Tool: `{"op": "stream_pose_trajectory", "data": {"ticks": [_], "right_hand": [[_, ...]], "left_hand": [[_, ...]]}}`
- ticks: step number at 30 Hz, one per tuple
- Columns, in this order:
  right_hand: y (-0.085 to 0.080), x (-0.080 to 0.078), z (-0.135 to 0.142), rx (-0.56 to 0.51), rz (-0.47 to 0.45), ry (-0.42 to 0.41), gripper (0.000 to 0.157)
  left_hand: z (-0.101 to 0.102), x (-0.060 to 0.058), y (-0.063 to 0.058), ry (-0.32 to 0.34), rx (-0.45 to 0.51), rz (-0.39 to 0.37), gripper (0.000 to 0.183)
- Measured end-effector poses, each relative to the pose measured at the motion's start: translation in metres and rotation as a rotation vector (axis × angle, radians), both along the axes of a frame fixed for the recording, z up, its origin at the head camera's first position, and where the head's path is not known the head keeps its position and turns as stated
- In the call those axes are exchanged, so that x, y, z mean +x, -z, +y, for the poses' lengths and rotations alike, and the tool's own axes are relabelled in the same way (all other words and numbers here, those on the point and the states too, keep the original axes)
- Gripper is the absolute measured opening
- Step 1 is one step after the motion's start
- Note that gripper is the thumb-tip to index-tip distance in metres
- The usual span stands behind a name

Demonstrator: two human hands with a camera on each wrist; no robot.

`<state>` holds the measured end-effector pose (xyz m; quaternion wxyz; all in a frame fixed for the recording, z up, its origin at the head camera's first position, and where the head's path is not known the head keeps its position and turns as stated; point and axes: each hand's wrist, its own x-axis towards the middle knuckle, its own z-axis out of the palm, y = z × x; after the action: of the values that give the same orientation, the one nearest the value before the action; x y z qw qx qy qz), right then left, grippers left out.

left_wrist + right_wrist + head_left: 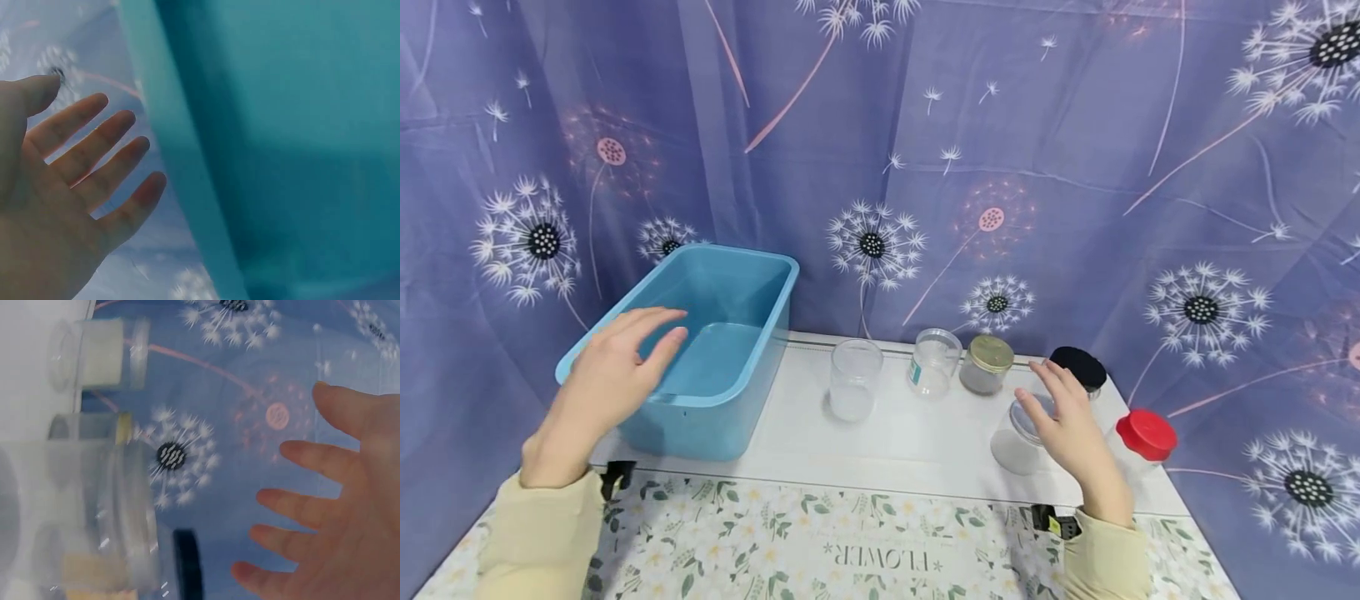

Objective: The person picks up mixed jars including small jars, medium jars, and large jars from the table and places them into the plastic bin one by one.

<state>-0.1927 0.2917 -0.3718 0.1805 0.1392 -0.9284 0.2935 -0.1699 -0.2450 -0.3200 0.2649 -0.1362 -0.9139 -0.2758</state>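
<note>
My left hand [613,367] hovers over the near left side of a blue plastic tub [737,396], fingers spread and nothing held. In the left wrist view that hand [81,175] shows its palm beside the tub's rim [181,150]. On the right, my other hand [1071,429] is above a clear jar with a silvery top [1018,446], partly covering it. The right wrist view shows this hand [331,494] with loosely extended fingers, apart from a large clear jar [75,506]. Close by stand a black-lidded jar [1078,371] and a red-lidded jar [1146,437].
Along the back of the white table [895,450] stand a clear cup-like container [855,379], a clear jar with a small label [935,362] and a gold-lidded jar [987,365]. A floral cloth [760,542] covers the front. Behind hangs a purple dandelion curtain [820,175].
</note>
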Motion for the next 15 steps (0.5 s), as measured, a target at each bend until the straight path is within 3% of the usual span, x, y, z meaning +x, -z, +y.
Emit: {"op": "stream_pose_trajectory", "data": {"ticks": [5,11,15], "right_hand": [[0.011,0.001,0.015,-0.037,-0.007,0.017,0.051],[0.024,0.006,0.032,-0.059,-0.028,0.11,0.05],[0.033,0.008,0.041,-0.139,-0.106,0.125,0.055]], "left_hand": [[-0.038,0.0,0.008,-0.102,0.021,-0.047,0.038],[-0.065,-0.004,0.02,-0.215,0.1,0.025,0.034],[-0.082,-0.009,0.029,-0.308,0.182,0.085,0.031]]}}
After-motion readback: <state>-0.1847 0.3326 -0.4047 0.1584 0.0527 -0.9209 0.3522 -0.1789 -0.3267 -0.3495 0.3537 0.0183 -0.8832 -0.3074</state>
